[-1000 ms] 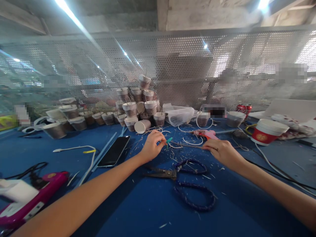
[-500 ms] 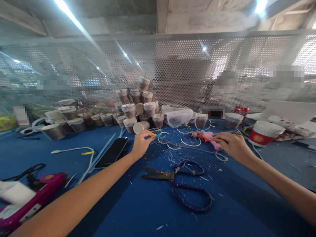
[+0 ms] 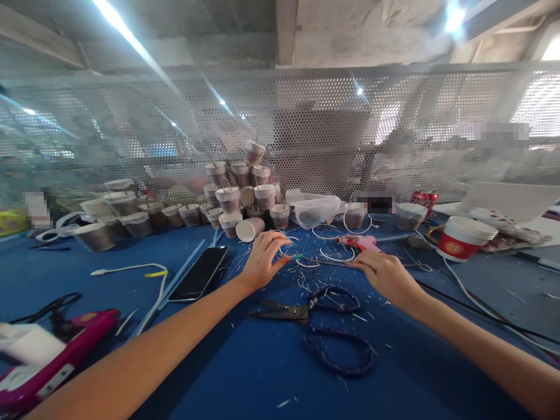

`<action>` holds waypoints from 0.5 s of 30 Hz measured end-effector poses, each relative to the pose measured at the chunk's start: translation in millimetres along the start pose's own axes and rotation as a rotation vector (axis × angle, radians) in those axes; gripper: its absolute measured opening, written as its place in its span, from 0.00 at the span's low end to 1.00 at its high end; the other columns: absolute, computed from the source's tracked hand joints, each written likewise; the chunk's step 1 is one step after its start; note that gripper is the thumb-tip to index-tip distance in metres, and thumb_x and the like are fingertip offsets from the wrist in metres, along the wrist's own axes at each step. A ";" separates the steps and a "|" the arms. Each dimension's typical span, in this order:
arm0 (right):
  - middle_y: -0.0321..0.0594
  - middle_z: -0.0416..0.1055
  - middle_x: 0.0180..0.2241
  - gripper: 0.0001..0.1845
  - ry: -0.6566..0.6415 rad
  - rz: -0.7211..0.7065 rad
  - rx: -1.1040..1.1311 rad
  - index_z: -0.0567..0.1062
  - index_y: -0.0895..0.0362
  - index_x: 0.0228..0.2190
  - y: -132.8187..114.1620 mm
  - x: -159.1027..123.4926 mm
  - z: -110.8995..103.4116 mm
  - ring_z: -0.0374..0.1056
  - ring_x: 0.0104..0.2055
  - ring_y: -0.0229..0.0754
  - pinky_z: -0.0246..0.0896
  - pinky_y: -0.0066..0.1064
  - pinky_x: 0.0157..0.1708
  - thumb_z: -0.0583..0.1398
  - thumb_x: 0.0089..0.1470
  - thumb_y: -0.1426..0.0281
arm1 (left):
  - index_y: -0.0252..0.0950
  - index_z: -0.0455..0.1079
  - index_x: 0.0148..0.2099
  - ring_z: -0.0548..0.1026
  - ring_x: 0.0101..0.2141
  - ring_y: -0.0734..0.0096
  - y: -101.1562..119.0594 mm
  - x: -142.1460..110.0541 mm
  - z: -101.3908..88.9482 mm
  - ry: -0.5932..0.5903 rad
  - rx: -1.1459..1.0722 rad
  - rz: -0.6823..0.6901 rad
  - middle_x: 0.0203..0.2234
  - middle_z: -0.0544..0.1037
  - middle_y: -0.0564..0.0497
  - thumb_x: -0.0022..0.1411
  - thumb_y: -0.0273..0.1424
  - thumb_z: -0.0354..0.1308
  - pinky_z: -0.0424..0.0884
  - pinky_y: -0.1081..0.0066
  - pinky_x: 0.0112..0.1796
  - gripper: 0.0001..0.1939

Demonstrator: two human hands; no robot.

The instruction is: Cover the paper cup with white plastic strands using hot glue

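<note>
My left hand (image 3: 263, 256) is over the middle of the blue table, thumb and index finger apart. Small teal pieces, apparently fingertip caps, show at those two tips. A thin grey-brown cord (image 3: 326, 262) runs from near the left thumb to my right hand (image 3: 389, 274), which pinches it. The cord's looped tail (image 3: 422, 267) comes out beyond the right hand. Behind that hand lies a pink glue gun (image 3: 365, 241), partly hidden. Scissors (image 3: 301, 312) with blue-wrapped handles lie parted on the table nearer me, below both hands.
Small brown-and-white buckets (image 3: 230, 199) stand stacked at the back. A black phone (image 3: 199, 274) and a magenta power strip (image 3: 83, 344) lie left. To the right are red-and-white paper cups (image 3: 464, 242), a red can (image 3: 426, 201) and cables (image 3: 476, 312). White scraps and cord rings surround the scissors.
My right hand slid right along the cord, then came back left and pinches it again. My left hand shifted left, then slightly right, and its thumb and index finger have spread.
</note>
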State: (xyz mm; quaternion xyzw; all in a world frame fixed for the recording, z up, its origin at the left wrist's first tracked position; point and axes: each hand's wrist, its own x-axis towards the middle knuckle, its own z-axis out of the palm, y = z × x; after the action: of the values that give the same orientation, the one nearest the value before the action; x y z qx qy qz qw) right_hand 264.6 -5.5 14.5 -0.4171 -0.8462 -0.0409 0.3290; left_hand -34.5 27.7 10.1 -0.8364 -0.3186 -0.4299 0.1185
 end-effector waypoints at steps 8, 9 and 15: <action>0.41 0.75 0.28 0.16 -0.022 -0.060 0.029 0.74 0.56 0.26 -14.1 -0.9 9.3 0.72 0.30 0.39 0.68 0.30 0.33 0.49 0.58 0.76 | 0.38 0.70 0.34 0.68 0.37 0.65 0.8 1.0 -1.5 -0.100 -0.024 0.031 0.30 0.79 0.50 0.63 0.31 0.53 0.63 0.59 0.45 0.07; 0.41 0.75 0.28 0.16 -0.013 -0.068 0.030 0.74 0.57 0.26 -13.6 -1.0 9.3 0.72 0.30 0.39 0.68 0.30 0.33 0.49 0.58 0.77 | 0.37 0.70 0.35 0.69 0.38 0.65 0.6 0.8 -1.4 -0.106 -0.031 0.023 0.31 0.79 0.50 0.63 0.32 0.53 0.63 0.59 0.45 0.07; 0.41 0.75 0.28 0.16 0.000 -0.071 0.051 0.73 0.57 0.26 -14.9 -1.0 7.8 0.72 0.30 0.39 0.68 0.31 0.33 0.49 0.58 0.77 | 0.37 0.67 0.31 0.68 0.35 0.65 -0.2 0.2 -0.5 -0.138 -0.013 -0.033 0.28 0.76 0.50 0.64 0.31 0.51 0.63 0.60 0.42 0.09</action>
State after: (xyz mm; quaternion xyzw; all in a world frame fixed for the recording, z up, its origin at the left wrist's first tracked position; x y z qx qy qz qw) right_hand 250.0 -13.2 10.9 -0.3783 -0.8612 -0.0312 0.3379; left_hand -34.9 27.7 10.6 -0.8594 -0.3370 -0.3754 0.0838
